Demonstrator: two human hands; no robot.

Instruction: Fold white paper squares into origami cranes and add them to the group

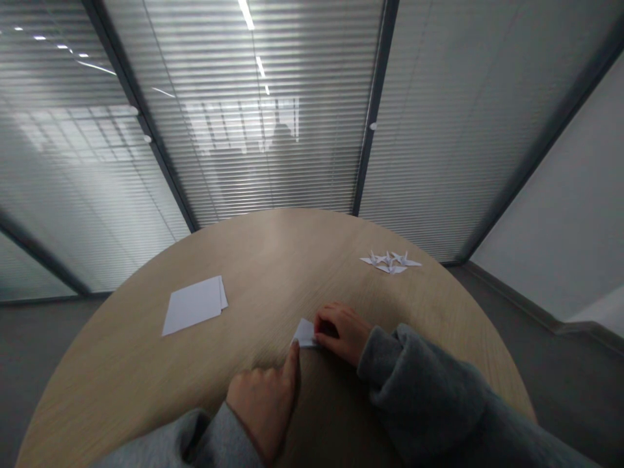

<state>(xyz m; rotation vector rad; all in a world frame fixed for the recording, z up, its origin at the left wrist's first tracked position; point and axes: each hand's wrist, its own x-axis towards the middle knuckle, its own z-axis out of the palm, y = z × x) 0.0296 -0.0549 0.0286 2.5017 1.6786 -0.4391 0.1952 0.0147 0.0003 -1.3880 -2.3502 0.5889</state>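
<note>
Folded white paper (305, 333) lies on the round wooden table (273, 260), its long axis going nearly left to right. Right hand (341, 335) is nearer, with curled fingers (322, 325) closed over its right end; open left hand (263, 403) reaches one index fingertip (294, 348) to its near corner.

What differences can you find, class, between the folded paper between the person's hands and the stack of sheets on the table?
The folded paper is much smaller than the stack of sheets. The folded paper is creased into a small shape, while the stack lies flat in wide sheets. The right hand touches the folded paper, and no hand touches the stack. Both are white paper on the wooden table.
</note>
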